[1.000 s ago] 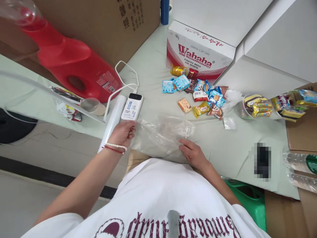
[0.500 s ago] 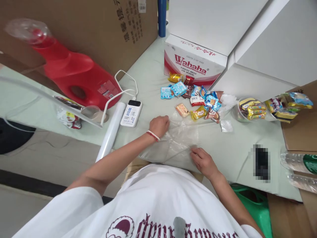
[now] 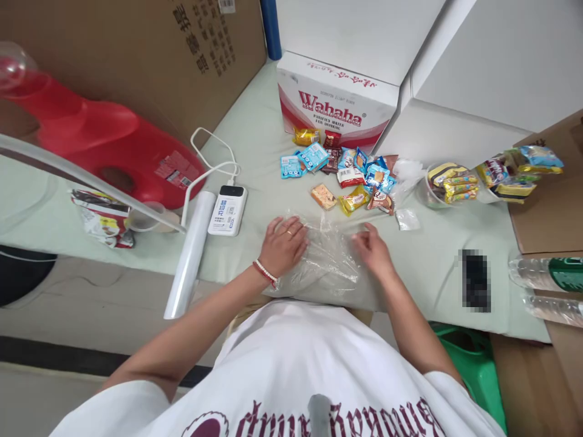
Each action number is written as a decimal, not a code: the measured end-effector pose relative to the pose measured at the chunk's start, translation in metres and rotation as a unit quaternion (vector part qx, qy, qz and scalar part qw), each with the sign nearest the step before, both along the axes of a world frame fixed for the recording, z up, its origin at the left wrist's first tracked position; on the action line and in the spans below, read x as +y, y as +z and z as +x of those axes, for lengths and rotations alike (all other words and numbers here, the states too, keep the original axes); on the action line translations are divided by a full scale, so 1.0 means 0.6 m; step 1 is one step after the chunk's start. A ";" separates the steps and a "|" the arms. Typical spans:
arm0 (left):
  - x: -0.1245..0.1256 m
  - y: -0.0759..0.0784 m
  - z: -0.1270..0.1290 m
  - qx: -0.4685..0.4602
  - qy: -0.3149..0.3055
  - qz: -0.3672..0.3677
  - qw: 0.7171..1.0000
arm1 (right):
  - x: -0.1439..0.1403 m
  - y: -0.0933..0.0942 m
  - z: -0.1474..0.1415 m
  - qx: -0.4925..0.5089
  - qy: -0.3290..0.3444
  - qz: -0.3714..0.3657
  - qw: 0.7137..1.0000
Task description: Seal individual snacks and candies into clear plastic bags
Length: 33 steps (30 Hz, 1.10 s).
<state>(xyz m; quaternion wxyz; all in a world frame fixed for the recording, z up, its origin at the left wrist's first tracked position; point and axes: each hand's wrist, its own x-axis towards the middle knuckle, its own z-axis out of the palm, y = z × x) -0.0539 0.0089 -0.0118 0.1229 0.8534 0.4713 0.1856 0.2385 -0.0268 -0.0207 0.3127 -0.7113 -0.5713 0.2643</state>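
Film roll [image 3: 186, 254]: at table edge, left of the power bank [image 3: 228, 210].
Left hand [image 3: 283, 245]: flat, fingers spread, pressing the clear plastic bag [image 3: 328, 264]; it was a fist at the bag's far edge 0.5 s ago.
Right hand [image 3: 374, 251]: moved up from near edge; loosely open on bag, gripping nothing.
Snack packets [image 3: 346, 176]: beyond bag, unmoved.

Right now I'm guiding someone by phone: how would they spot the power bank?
Find the red jug lying on the pale green table. Just right of it, beside the white roll, lies the white power bank. It alone has a dark end with a white cable plugged in.
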 end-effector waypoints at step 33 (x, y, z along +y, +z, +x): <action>-0.028 -0.044 0.010 0.111 0.025 -0.091 0.989 | 0.069 0.139 -0.059 0.104 0.475 -0.113 0.867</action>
